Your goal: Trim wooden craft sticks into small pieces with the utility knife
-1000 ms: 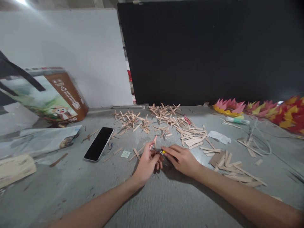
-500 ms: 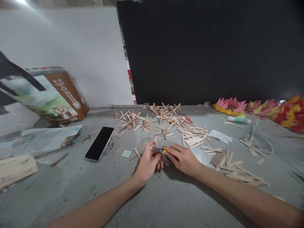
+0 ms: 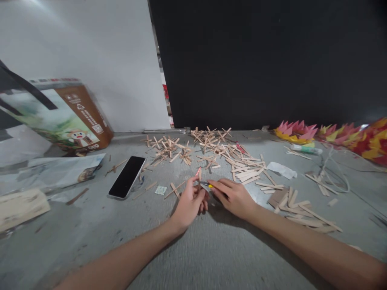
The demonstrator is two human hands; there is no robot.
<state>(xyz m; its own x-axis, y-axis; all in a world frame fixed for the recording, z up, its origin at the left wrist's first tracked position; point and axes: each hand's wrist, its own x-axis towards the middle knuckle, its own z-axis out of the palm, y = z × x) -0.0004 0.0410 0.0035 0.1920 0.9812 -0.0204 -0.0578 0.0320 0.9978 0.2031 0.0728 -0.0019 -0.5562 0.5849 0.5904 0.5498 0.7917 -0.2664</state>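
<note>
My left hand [image 3: 190, 203] is closed on a flat wooden craft stick [image 3: 199, 179], held upright between thumb and fingers. A red-and-white piece [image 3: 198, 172] shows at the stick's upper end; I cannot tell what it is. My right hand [image 3: 234, 197] pinches a craft knife [image 3: 208, 185] with a metal blade and a bit of yellow at the grip. Its blade meets the stick just above my left thumb. Crossed wooden sticks [image 3: 172, 149] lie in a heap beyond my hands, and loose craft sticks [image 3: 246, 169] are piled to the right of them.
A phone [image 3: 127, 177] lies to the left, near a small printed packet [image 3: 161, 189]. Behind it stands a brown and green bag [image 3: 81, 121]. On the right are more sticks [image 3: 311, 215], a glue tube [image 3: 306, 149], a white cable [image 3: 344, 177] and folded-paper pieces [image 3: 298, 131].
The knife blade has shifted slightly against the stick, and the stick now stands more upright. Both hands keep their grips. The whole view has tipped a little.
</note>
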